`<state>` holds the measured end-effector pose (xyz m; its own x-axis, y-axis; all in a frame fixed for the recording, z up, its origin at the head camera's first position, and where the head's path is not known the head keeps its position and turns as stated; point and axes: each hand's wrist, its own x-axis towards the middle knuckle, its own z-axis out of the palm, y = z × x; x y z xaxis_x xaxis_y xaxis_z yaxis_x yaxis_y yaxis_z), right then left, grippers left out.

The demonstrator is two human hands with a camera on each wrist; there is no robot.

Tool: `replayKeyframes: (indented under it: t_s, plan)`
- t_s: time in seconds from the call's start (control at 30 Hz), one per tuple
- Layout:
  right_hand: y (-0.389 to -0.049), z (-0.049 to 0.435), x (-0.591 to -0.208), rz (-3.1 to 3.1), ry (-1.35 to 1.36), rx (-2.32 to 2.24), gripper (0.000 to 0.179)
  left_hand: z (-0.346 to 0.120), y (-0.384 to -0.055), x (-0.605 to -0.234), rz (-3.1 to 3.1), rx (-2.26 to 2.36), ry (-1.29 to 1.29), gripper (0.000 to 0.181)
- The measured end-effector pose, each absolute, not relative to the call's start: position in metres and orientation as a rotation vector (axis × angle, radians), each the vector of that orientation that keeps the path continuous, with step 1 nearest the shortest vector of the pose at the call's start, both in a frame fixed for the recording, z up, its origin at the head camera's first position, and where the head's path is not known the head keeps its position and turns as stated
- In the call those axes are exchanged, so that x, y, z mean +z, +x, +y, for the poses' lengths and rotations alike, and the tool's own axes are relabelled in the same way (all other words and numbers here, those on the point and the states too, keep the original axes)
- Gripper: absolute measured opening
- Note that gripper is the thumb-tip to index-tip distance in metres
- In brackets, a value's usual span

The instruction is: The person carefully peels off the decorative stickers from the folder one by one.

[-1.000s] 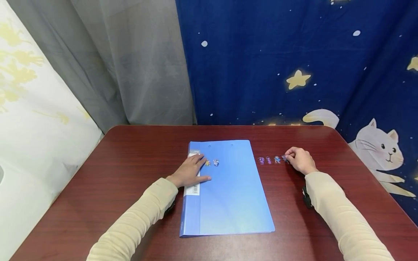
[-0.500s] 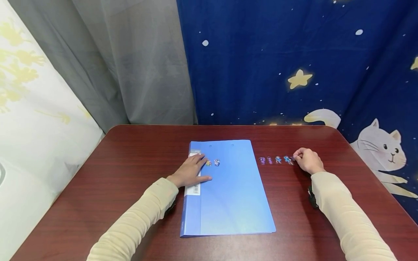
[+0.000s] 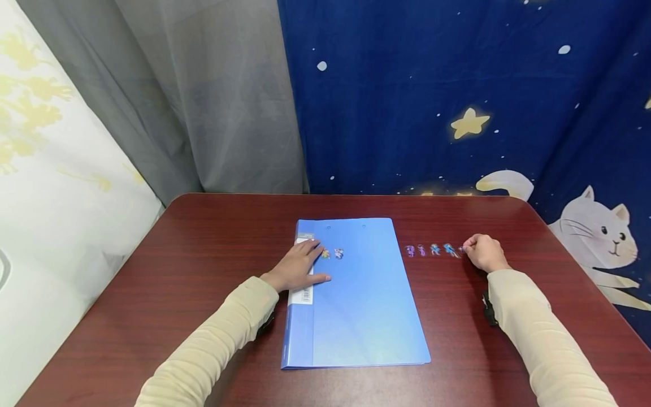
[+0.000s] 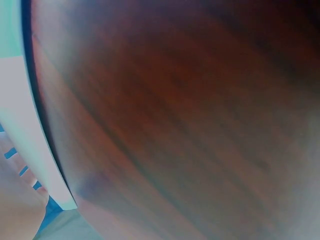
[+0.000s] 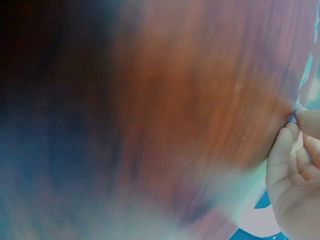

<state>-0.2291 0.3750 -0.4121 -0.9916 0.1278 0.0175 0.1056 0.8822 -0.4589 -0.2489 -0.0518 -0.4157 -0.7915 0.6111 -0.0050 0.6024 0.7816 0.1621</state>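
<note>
A blue folder (image 3: pixel 366 316) lies closed on the table, with two small figure stickers near its top, one yellowish (image 3: pixel 325 254) and one whitish (image 3: pixel 339 254). My left hand (image 3: pixel 295 267) rests on the folder's spine side, fingers spread and straight, beside the yellowish one. To the right of the folder several small figure stickers (image 3: pixel 435 249) lie in a row on the wood, purple ones first, then blue. At the row's right end my right hand (image 3: pixel 485 252) pinches a small bluish-purple sticker (image 5: pixel 293 118) between thumb and finger, mostly hidden by the fingertips.
The dark red wooden table (image 3: pixel 224 226) has rounded far corners. A grey curtain (image 3: pixel 239 102) and a blue curtain (image 3: pixel 386 102) with stars and a cat hang behind it. White cloth (image 3: pixel 61 186) stands at the left.
My right hand has moved right along the row, leaving a blue sticker on the table at the row's end, and now pinches a further one. My left hand stays on the folder.
</note>
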Motion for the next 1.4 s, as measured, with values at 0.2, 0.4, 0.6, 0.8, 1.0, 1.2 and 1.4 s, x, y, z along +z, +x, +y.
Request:
replayKeyframes:
  t_s: [0.2,0.4,0.6,0.8,1.0,1.2,1.4]
  plan:
    - [-0.231,0.375,-0.411,-3.028,-0.205,0.727,0.013,-0.051,-0.249,-0.414,2.92,0.22,0.974,0.08]
    - [-0.232,0.373,-0.409,-3.043,-0.201,0.728,0.012,-0.05,-0.248,-0.414,2.918,0.208,0.971,0.08]
    - [-0.229,0.373,-0.407,-3.051,-0.202,0.729,0.015,-0.051,-0.247,-0.413,2.924,0.229,0.99,0.079]
    - [-0.228,0.372,-0.405,-3.043,-0.199,0.732,0.015,-0.051,-0.247,-0.413,2.919,0.224,0.981,0.079]
    - [-0.228,0.369,-0.401,-3.06,-0.181,0.696,0.019,-0.051,-0.246,-0.413,2.918,0.207,0.964,0.079]
    - [-0.231,0.354,-0.396,-3.008,-0.102,0.723,0.021,-0.052,-0.246,-0.412,2.918,0.222,0.992,0.079]
    - [-0.244,0.315,-0.393,-2.902,0.072,0.8,0.018,-0.052,-0.246,-0.413,2.915,0.22,0.998,0.079]
